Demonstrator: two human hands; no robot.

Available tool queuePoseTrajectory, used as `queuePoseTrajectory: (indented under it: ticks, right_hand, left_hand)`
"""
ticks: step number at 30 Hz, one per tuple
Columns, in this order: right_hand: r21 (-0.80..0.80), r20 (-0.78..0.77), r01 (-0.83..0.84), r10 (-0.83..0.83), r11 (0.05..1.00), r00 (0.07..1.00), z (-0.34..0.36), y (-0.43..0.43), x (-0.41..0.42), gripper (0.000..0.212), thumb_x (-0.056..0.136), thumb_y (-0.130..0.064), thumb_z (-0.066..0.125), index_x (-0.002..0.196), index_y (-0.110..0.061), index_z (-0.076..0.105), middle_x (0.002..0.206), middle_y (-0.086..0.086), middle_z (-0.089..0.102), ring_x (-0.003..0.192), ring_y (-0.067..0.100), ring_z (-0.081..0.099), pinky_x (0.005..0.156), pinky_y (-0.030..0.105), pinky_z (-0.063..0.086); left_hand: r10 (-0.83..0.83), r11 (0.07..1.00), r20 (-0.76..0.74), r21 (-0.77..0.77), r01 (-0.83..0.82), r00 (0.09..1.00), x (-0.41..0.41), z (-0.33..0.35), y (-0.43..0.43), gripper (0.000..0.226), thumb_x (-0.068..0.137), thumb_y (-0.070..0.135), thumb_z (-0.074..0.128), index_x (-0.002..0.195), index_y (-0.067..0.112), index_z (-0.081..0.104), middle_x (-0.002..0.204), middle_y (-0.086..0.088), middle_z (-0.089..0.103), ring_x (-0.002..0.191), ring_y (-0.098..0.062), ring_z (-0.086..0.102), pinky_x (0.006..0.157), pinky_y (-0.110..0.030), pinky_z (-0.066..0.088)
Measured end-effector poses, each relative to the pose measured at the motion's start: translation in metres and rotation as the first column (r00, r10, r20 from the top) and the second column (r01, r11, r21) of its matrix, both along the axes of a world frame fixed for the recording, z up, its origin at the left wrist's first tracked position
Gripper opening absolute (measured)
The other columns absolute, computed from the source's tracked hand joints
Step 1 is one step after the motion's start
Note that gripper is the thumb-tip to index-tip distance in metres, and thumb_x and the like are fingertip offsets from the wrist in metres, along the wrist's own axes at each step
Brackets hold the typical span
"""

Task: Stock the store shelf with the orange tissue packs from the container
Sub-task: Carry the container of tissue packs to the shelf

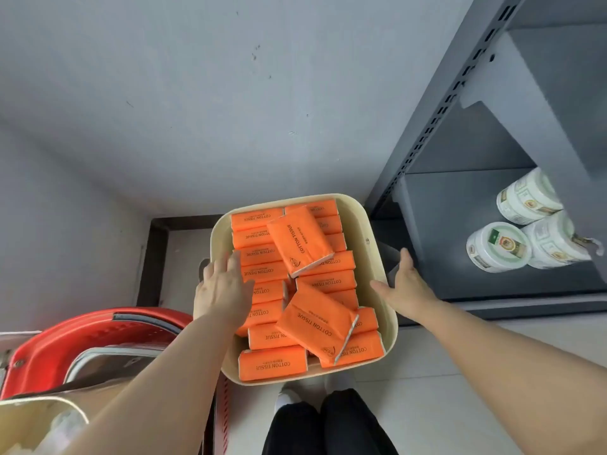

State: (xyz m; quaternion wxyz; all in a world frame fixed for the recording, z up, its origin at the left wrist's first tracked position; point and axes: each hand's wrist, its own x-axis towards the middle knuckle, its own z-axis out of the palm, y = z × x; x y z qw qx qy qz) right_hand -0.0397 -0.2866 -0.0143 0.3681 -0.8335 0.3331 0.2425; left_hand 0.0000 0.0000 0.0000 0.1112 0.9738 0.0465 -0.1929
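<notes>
At the far left, low down, stood the corner of a cream bin [39, 412] with something white inside it, too blurred to make out. Just beside it was a red basket [59, 346] with a grey handle folded across its top. The person's left arm passed over the basket, and the left grip [223, 290] was spread flat above the left rim of the cream container [369, 224]. Its fingers were straight and slightly apart, reaching in over the nearest packs, and it had hold of nothing. Whether the fingertips touched a pack or hung just above, I could not tell. The orange tissue packs [300, 241] all lay in that container, most of them in two tidy rows with "COTTON TISSUE" printed on their faces. Two lay loose and askew on top, one toward the far end and one toward the near end. The right grip [407, 284] was at the container's right rim, also wide open and holding nothing. Its fingers were straight along the outside of the wall and its thumb pointed in toward the packs. To the right stood the dark grey metal shelf [460, 208], close beside the container. Three white tubs [497, 246] sat together on its lower board.
</notes>
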Motion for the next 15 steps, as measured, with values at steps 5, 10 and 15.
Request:
queuePoseTrajectory:
  ticks: [5, 10, 15]
  right_hand:
    - [0.049, 0.047, 0.265, -0.267, 0.963, 0.963, -0.003, 0.005, 0.019, 0.09, 0.09, -0.018, 0.063, 0.15, -0.013, -0.003, 0.151, 0.013, 0.028, 0.133, 0.032, 0.037, 0.103, 0.041, 0.037]
    - [-0.01, 0.061, 0.279, -0.278, 0.96, 0.959, 0.014, 0.018, 0.02, 0.094, 0.088, -0.018, 0.065, 0.151, -0.015, -0.003, 0.155, 0.014, 0.018, 0.136, 0.033, 0.034, 0.106, 0.043, 0.036]
    - [-0.06, 0.046, 0.089, -0.086, 0.994, 0.995, 0.022, 0.015, 0.023, 0.074, 0.09, -0.023, 0.061, 0.15, -0.017, 0.02, 0.15, 0.008, 0.031, 0.13, 0.03, 0.042, 0.099, 0.039, 0.04]
  left_hand:
    - [0.009, 1.0, -0.029, 0.015, -0.008, 1.0, -0.001, 0.002, 0.008, 0.056, 0.097, 0.033, 0.046, 0.146, 0.025, 0.021, 0.151, 0.0, 0.026, 0.136, -0.026, 0.031, 0.103, -0.046, 0.04]
    - [0.041, 0.999, -0.105, 0.014, -0.039, 0.994, -0.009, 0.01, 0.019, 0.058, 0.097, 0.035, 0.047, 0.147, 0.024, 0.021, 0.155, 0.0, 0.021, 0.139, -0.025, 0.028, 0.103, -0.045, 0.041]
    - [0.199, 0.98, -0.152, 0.017, -0.198, 0.968, -0.009, 0.006, 0.038, 0.053, 0.094, 0.031, 0.05, 0.142, 0.019, 0.028, 0.149, -0.004, 0.032, 0.133, -0.028, 0.035, 0.098, -0.048, 0.044]
